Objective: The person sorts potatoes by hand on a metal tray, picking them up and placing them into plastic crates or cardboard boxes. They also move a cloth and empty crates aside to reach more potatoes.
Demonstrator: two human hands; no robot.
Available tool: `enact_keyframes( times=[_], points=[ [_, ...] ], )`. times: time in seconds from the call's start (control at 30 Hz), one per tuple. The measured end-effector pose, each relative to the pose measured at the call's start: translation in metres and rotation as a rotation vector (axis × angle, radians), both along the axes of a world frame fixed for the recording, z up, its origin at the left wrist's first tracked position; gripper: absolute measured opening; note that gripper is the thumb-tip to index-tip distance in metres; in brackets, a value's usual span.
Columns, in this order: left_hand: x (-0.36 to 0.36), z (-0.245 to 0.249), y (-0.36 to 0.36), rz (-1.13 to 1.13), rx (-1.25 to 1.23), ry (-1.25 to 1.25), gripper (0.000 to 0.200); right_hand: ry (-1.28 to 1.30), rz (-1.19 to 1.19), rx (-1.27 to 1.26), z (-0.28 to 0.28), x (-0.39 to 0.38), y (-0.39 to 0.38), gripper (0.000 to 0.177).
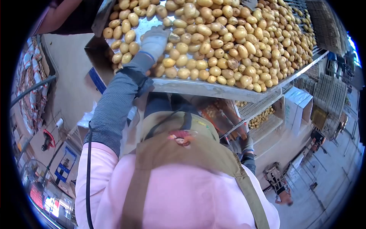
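Note:
My left hand (155,40), in a pale work glove, reaches over the metal sorting table (198,86) with its fingers apart. It lies among loose potatoes (244,49), next to a bare patch of wet metal. Nothing shows in its grasp. My right hand (247,144), also gloved, hangs low at my right side by the edge of an orange-red container (223,118) under the table. Its fingers are mostly hidden, so I cannot make out whether they grip anything.
Another person's arm (61,15) reaches in at the upper left. More potatoes (261,118) lie on a lower rack to the right. Beside it stands a white box (298,102). Stacked crates (329,91) stand farther right. A person (284,196) is in the distance.

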State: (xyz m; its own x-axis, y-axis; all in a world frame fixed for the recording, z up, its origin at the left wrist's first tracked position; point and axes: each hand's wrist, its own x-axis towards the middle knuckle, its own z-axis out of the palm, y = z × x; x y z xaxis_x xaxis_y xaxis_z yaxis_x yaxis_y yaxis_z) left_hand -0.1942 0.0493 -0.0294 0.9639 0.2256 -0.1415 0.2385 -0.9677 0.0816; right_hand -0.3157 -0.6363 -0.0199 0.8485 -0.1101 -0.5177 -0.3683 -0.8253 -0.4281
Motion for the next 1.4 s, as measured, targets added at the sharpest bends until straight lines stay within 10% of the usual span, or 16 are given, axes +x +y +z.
enact_keyframes(
  times=[0.1,0.27,0.47,0.63,0.73,0.9,1.1,1.23,1.4],
  points=[
    [-0.017,-0.007,0.016,0.125,-0.304,-0.277,0.030,-0.111,-0.485,0.034,-0.010,0.009,-0.006,0.041],
    [-0.055,0.018,0.001,-0.068,-0.054,-0.375,0.029,-0.416,0.138,0.226,0.085,0.100,0.265,0.036],
    [-0.020,0.019,-0.028,-0.185,0.092,0.071,0.024,-0.561,0.694,0.241,0.031,0.200,0.461,0.086],
    [-0.033,0.042,0.000,0.091,-0.365,-0.146,0.034,-0.644,0.663,0.615,0.024,0.222,0.513,0.062],
    [-0.076,0.056,-0.005,0.453,-0.671,-0.453,0.039,-0.338,0.386,0.804,0.051,0.198,0.494,0.047],
    [-0.094,0.096,-0.091,-0.280,-0.733,-0.334,0.030,0.409,0.308,1.018,0.078,0.120,0.404,0.024],
    [-0.082,0.051,-0.062,-0.080,-0.523,-0.349,0.027,0.679,-0.599,1.051,0.084,0.065,0.119,0.030],
    [-0.076,0.053,-0.067,-0.135,-0.540,-0.248,0.025,-0.190,-1.195,0.759,0.062,0.028,-0.060,0.053],
    [-0.018,0.057,-0.136,-0.345,-0.657,-0.397,0.030,-0.474,-0.801,0.497,0.063,0.094,0.029,0.043]
  ],
)
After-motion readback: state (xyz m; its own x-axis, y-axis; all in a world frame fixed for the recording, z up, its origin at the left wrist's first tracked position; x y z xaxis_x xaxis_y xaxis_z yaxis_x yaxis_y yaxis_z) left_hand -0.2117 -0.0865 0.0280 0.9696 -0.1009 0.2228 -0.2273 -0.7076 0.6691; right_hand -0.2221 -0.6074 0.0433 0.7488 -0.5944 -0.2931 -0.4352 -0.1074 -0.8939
